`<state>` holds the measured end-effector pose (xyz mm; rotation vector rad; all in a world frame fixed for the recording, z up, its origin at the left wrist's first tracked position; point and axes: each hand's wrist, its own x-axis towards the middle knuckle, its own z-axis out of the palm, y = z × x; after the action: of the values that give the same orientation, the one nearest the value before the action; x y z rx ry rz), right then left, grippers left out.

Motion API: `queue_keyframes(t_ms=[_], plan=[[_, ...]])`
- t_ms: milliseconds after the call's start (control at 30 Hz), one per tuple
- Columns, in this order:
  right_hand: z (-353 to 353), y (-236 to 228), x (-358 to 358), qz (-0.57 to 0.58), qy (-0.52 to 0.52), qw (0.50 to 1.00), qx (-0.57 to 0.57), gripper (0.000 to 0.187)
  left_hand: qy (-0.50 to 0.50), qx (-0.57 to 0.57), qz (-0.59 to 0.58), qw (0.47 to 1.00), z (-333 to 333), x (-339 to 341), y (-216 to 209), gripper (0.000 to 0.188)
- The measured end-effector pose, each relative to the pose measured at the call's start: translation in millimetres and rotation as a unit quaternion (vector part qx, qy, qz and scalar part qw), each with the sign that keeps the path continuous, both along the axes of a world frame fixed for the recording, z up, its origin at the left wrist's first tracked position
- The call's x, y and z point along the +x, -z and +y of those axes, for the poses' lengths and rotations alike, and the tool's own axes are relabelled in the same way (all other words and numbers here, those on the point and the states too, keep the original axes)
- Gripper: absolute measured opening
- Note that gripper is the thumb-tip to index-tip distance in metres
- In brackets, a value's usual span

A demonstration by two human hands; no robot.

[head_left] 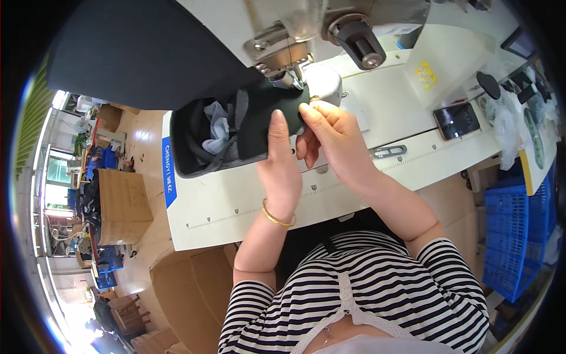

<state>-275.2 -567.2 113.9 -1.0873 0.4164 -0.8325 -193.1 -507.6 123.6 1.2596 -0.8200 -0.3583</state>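
Observation:
A black fabric case (259, 127) with an open, box-like body lies on the white sewing table, its flap under the presser foot (289, 78) of a sewing machine (283, 56). Inside the body sits a crumpled, whitish translucent bag (217, 127). My left hand (280, 159) is closed on the near edge of the flap, thumb on top; its other fingers are hidden beneath. Close beside it, my right hand (327, 130) pinches the flap's right edge between thumb and forefinger, just in front of the presser foot. The needle tip cannot be made out.
A phone (456, 121) and a slotted grey metal piece (388, 151) lie on the table (253, 218) at right. Clear plastic bags (504, 127) and blue crates (513, 236) are farther right. Cardboard boxes (125, 206) stand on the floor at left. A large dark panel (141, 53) fills the upper left.

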Motion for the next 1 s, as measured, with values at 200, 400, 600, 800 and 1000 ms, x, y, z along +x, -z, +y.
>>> queue_keyframes(t_ms=[200,400,600,800,1000], plan=[[-4,7,2,-0.010,0.046,0.999,-0.004,0.031,0.075,0.017,0.184,0.980,-9,-17,10,0.024],[-8,5,-17,0.037,0.020,0.999,-0.032,0.027,0.050,0.008,-0.339,0.940,45,-18,27,0.016],[14,13,-12,0.055,-0.022,0.996,-0.073,0.032,-0.146,-0.027,-0.097,0.984,62,157,7,0.032],[27,11,2,-0.006,-0.024,0.999,-0.036,0.026,0.398,-0.028,0.322,0.859,-6,174,4,0.050],[24,14,2,-0.048,-0.059,0.997,0.021,0.029,0.211,0.035,0.213,0.954,8,159,-25,0.038]])
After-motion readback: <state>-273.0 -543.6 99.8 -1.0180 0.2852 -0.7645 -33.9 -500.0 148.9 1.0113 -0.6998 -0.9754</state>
